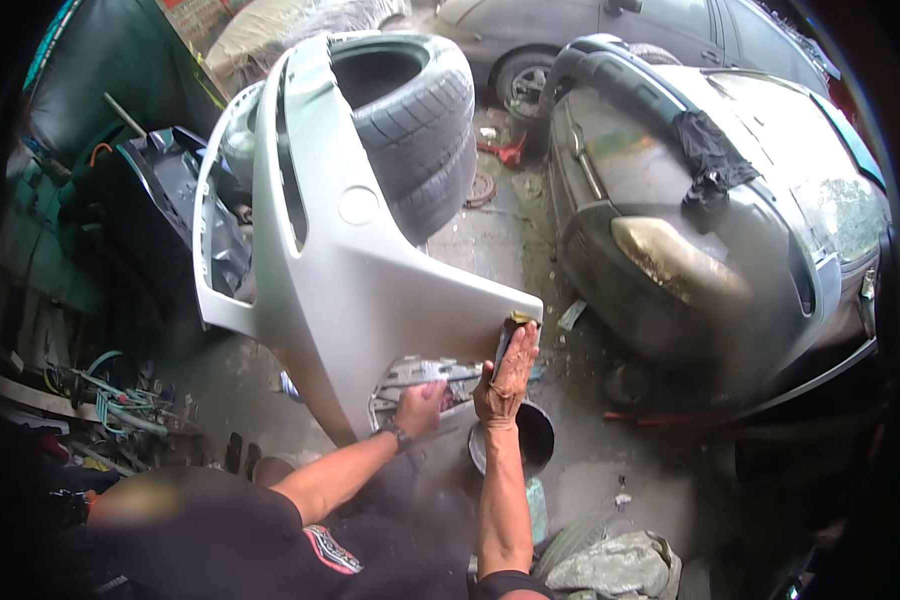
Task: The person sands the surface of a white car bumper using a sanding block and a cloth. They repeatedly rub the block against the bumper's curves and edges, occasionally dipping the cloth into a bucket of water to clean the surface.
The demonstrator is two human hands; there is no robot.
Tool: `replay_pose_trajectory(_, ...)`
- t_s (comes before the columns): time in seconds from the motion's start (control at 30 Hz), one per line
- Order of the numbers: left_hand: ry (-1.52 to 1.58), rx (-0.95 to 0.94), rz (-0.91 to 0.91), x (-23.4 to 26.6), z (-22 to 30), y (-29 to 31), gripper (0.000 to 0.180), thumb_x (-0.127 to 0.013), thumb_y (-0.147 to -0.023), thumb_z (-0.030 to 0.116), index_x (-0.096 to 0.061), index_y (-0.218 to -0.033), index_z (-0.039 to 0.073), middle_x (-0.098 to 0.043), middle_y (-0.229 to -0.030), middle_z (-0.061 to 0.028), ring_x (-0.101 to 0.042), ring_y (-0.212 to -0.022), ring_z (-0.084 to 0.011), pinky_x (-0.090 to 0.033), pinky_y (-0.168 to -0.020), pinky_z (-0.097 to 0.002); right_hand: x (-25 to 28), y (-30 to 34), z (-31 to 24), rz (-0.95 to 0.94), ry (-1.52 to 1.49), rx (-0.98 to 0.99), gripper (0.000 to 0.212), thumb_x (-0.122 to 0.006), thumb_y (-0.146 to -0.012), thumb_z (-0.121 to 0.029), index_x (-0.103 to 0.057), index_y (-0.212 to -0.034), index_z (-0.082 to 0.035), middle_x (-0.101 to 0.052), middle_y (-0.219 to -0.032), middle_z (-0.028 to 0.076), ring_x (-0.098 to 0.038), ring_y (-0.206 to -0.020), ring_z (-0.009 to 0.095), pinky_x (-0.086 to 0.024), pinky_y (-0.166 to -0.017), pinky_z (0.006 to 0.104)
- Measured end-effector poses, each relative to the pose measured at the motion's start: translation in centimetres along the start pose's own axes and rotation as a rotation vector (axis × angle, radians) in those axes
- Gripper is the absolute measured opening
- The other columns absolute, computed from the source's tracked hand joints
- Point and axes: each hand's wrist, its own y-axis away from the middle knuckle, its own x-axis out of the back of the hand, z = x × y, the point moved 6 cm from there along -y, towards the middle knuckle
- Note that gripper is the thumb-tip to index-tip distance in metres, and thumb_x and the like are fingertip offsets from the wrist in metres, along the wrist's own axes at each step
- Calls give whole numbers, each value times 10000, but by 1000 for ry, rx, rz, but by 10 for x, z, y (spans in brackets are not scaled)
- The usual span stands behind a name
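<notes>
A light grey car bumper cover point(370, 280) leans up in front of me, its upper part against a stack of tyres. My right hand point(511, 378) lies along the narrow end of the cover, fingers stretched out and together, pressing a flat dark sanding pad point(503, 342) with a yellow edge to the surface. Over the cover's lower opening is my left hand point(422, 407), a watch at its wrist. Its fingers are curled and slightly blurred; what they hold, if anything, is hidden.
Below my right hand stands a dark bucket point(536, 440). Stacked tyres point(415, 120) rise behind the cover. A dusty car front point(660, 240) is close on the right. Hoses point(120, 405) and scrap crowd the left; a pale sack point(620, 565) lies at lower right.
</notes>
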Motion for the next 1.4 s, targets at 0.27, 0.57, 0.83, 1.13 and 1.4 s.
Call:
replay_pose_trajectory(0.27,-34,-21,-7,-4,-6,-6,505,-611,-1006,418,-690,-732,0,-656,-599,-61,-616,-546,-112,-484,-536,-333,10,-39,-15,90,-8,4,716,-332,-1085,-442,-233,-1555,89,-223,-1621,306,-215,-1518,443,-172,-1226,529)
replay_pose_trajectory(0.57,-100,-149,26,-9,-12,-12,516,-608,-1010,407,-668,-735,-26,-598,-569,-77,-551,-554,-137,-460,-556,-365,11,-38,-15,134,-74,40,703,-412,-1066,-402,-234,-1572,52,-242,-1626,279,-221,-1521,427,-139,-1241,522)
replay_pose_trajectory(0.83,-94,-189,30,-8,-24,-20,540,-619,-1009,411,-625,-724,-48,-514,-549,-97,-446,-564,-147,-425,-560,-395,1,8,-7,147,-36,-53,691,-383,-1071,-414,-259,-1558,60,-251,-1618,289,-234,-1514,437,-167,-1232,533)
replay_pose_trajectory(1.13,-171,-177,-7,-7,-29,-21,458,-583,-1044,368,-644,-776,1,-588,-616,-13,-501,-559,-84,-425,-507,-303,2,35,8,100,-28,-118,701,-395,-1064,-438,-271,-1562,40,-269,-1619,271,-241,-1520,411,-140,-1242,505)
replay_pose_trajectory(1.4,-162,-265,15,-5,-35,-27,492,-568,-1051,363,-569,-687,32,-566,-619,2,-486,-519,-76,-393,-465,-306,10,10,5,46,0,-40,703,-402,-1061,-429,-247,-1578,22,-261,-1627,260,-240,-1521,408,-153,-1236,516)
